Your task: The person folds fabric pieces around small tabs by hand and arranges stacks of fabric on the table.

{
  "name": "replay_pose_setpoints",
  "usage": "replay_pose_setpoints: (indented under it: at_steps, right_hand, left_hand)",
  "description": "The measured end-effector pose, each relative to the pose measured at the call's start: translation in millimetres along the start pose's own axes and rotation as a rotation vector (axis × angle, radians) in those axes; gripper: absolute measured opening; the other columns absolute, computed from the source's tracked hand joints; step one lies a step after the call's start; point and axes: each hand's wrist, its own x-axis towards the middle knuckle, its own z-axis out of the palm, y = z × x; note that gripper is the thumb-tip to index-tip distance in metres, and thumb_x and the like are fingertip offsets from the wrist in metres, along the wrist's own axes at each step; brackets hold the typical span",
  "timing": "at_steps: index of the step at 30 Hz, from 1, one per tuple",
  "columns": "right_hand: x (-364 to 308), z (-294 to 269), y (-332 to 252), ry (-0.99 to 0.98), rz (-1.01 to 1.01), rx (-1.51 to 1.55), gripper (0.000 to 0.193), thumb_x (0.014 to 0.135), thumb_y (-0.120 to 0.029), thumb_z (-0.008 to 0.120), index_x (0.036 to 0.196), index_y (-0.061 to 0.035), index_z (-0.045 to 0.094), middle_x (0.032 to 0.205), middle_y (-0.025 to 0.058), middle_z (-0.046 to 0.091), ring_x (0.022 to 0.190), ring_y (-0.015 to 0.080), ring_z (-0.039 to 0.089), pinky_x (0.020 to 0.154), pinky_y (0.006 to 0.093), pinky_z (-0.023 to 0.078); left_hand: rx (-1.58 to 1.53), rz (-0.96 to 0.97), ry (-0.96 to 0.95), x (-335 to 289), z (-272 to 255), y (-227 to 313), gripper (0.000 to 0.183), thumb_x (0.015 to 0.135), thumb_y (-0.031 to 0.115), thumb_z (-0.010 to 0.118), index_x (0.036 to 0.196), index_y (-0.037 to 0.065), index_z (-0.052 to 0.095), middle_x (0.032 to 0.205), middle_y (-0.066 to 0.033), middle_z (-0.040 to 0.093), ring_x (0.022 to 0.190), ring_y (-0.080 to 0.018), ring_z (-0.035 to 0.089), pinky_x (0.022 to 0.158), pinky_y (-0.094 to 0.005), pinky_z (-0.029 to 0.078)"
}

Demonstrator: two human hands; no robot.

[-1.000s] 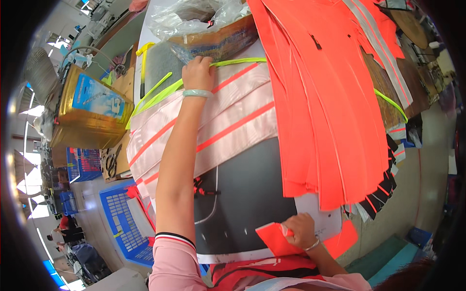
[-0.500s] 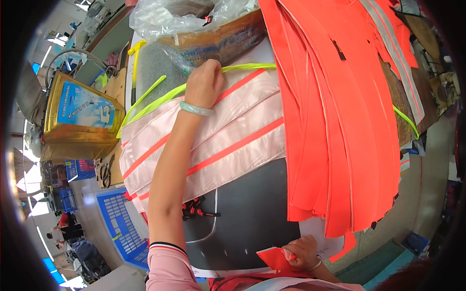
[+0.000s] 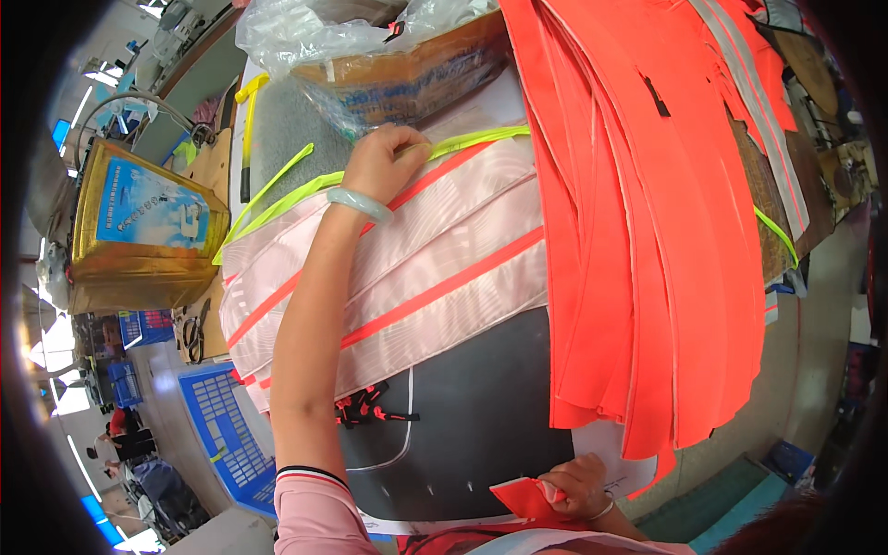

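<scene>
My left hand (image 3: 384, 162), with a pale green bangle on the wrist, is closed at the far edge of a stack of pale pink fabric panels (image 3: 444, 222) with orange stripes. Its curled fingers are on a neon yellow strip (image 3: 472, 139) that runs along that edge; the fingertips are partly hidden. Close to my body, my right hand (image 3: 578, 486) is closed on a folded orange-red fabric piece (image 3: 523, 498). A thick fan of orange-red fabric panels (image 3: 647, 240) lies to the right, overlapping the pink ones.
A plastic-lined cardboard box (image 3: 407, 88) stands at the back, beside a yellow-headed hammer (image 3: 250, 120). Left are a gold tin (image 3: 143, 222), black scissors (image 3: 193, 338) and a blue basket (image 3: 217, 425). Small black-and-red pieces (image 3: 365, 407) lie on the dark board (image 3: 472, 407).
My left hand has shifted slightly left and nearer along the yellow strip, its wrist turning a little. My right hand stays almost still with the orange-red piece. The view has shifted slightly.
</scene>
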Motion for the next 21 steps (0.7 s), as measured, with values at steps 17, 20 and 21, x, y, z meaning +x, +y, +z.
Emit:
replay_pose_setpoints:
  at_steps: [17, 20, 21]
  right_hand:
    - [-2, 1, 2, -0.030, -0.003, -0.012, 0.022, 0.070, -0.024, 0.068, 0.091, -0.0197, 0.072, 0.079, -0.0065, 0.064, 0.067, 0.0159, 0.056, 0.061, 0.0350, 0.040]
    - [-3, 1, 2, -0.038, -0.001, -0.008, 0.021, 0.071, -0.025, 0.067, 0.091, -0.0196, 0.072, 0.080, -0.0064, 0.065, 0.067, 0.0159, 0.056, 0.061, 0.0352, 0.040]
    - [-3, 1, 2, -0.042, 0.003, -0.008, 0.021, 0.072, -0.026, 0.067, 0.091, -0.0196, 0.072, 0.081, -0.0064, 0.065, 0.068, 0.0160, 0.056, 0.062, 0.0353, 0.040]
  left_hand:
    - [-0.493, -0.281, -0.059, -2, -13, -11, 0.015, 0.089, 0.015, 0.067, 0.095, 0.001, 0.066, 0.079, 0.0015, 0.063, 0.070, -0.0050, 0.053, 0.064, -0.0215, 0.044]
    - [-0.519, -0.325, -0.138, -1, -25, -12, 0.016, 0.090, 0.015, 0.068, 0.097, 0.002, 0.066, 0.084, 0.0023, 0.063, 0.075, -0.0048, 0.054, 0.068, -0.0212, 0.044]
    - [-0.527, -0.385, -0.192, -1, -29, -11, 0.015, 0.091, 0.016, 0.068, 0.099, 0.002, 0.066, 0.089, 0.0027, 0.064, 0.079, -0.0046, 0.056, 0.073, -0.0211, 0.046]
